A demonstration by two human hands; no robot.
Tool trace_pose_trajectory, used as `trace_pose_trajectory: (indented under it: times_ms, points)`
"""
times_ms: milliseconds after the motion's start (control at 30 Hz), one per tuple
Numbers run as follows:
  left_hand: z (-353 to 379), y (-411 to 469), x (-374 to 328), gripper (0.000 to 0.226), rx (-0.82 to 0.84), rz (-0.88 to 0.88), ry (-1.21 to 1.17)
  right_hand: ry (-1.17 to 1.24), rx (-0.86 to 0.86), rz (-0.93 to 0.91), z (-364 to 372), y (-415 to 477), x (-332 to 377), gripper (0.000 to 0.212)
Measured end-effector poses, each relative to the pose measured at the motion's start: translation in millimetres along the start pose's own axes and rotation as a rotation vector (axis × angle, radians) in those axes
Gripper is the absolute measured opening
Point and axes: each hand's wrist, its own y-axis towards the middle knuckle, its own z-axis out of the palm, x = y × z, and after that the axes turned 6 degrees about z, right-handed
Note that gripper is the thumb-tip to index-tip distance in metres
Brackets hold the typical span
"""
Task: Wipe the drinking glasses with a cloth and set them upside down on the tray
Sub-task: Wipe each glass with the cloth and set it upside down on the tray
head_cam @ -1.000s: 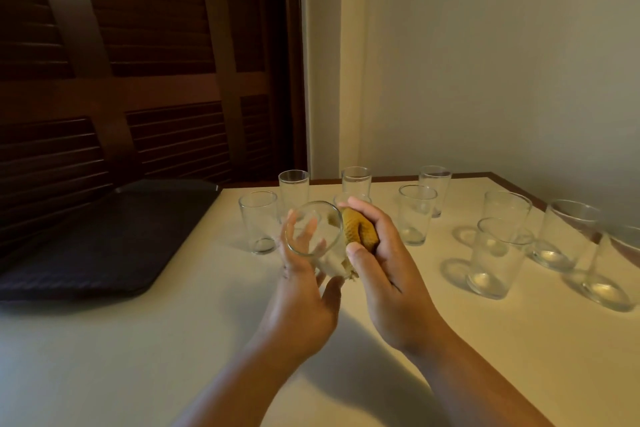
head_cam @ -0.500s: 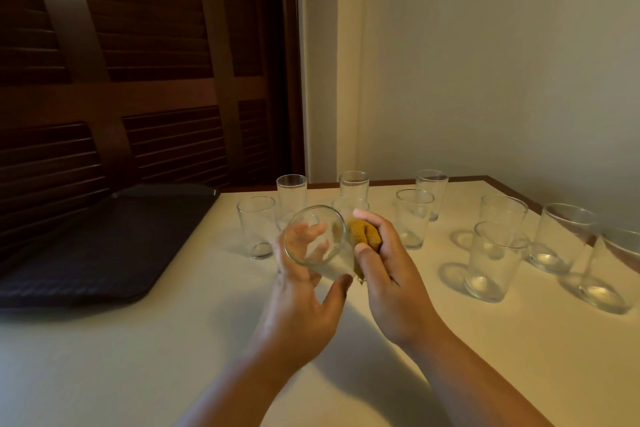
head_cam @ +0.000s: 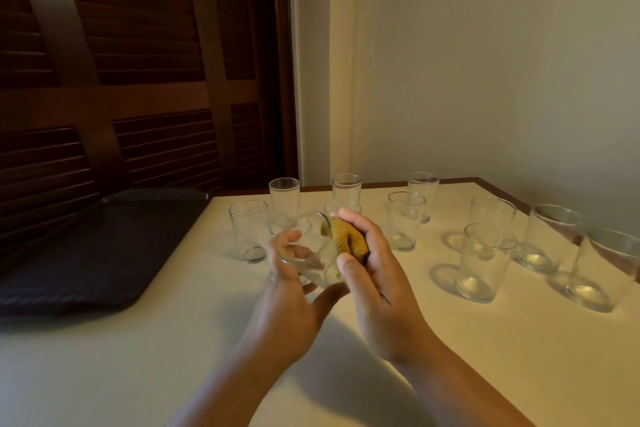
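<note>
Gripping a tilted clear glass (head_cam: 304, 253) in the left hand (head_cam: 287, 291), fingers curled round its wall, above the smooth pale table (head_cam: 138, 357). Clutching a bunched mustard waffle-weave cloth (head_cam: 348, 239) in the right hand (head_cam: 374, 274), pressed against the glass. Hemmed in behind and to the right by upright tumblers (head_cam: 405, 222); dark textured round-cornered tray (head_cam: 86, 253) well left.

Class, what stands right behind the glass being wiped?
Behind the held glass stands another glass: only its rim shows; the cloth and right hand cover the rest.

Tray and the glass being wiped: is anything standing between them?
Head view: one empty upright glass stands between the tray and the held glass; the rest of that stretch is bare table.
</note>
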Motion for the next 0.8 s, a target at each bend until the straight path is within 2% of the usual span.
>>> trace_pose_trajectory:
  times_ms: [67, 133, 200, 300, 400, 500, 567, 633, 700, 800]
  points:
    - [3, -3, -1, 0.079, 0.054, -0.036, -0.036, 0.01, 0.003, -0.045, 3, -2, 3, 0.046]
    - [5, -4, 0, 0.071, 0.021, 0.009, -0.06, 0.016, -0.027, -0.026, 1, 2, -2, 0.043]
    - [5, -3, 2, 0.078, -0.036, 0.016, -0.079, 0.012, -0.043, 0.041, 0, 6, -8, 0.038]
    - [10, -5, 11, 0.099, 0.058, 0.026, -0.006, 0.017, -0.022, 0.024, 1, 3, -8, 0.039]
    - [10, -7, 9, 0.083, 0.045, 0.063, 0.121, 0.029, -0.027, -0.074, 5, -1, 0, 0.044]
    - [3, 0, 4, 0.095, -0.106, 0.117, 0.02, -0.001, -0.056, -0.007, 0, 5, -8, 0.042]
    - [-1, 2, 4, 0.09, -0.151, 0.107, 0.046, 0.011, -0.041, 0.051, -2, 5, -10, 0.04]
    - [-2, 0, 6, 0.082, -0.102, 0.069, 0.049, 0.02, -0.026, 0.016, 1, 1, -7, 0.042]
    - [0, -3, 8, 0.073, -0.043, 0.007, -0.043, 0.024, -0.016, -0.043, 5, -3, 0, 0.045]
    - [3, -1, 6, 0.07, -0.058, 0.012, -0.093, 0.019, -0.016, -0.018, 3, 2, -4, 0.042]
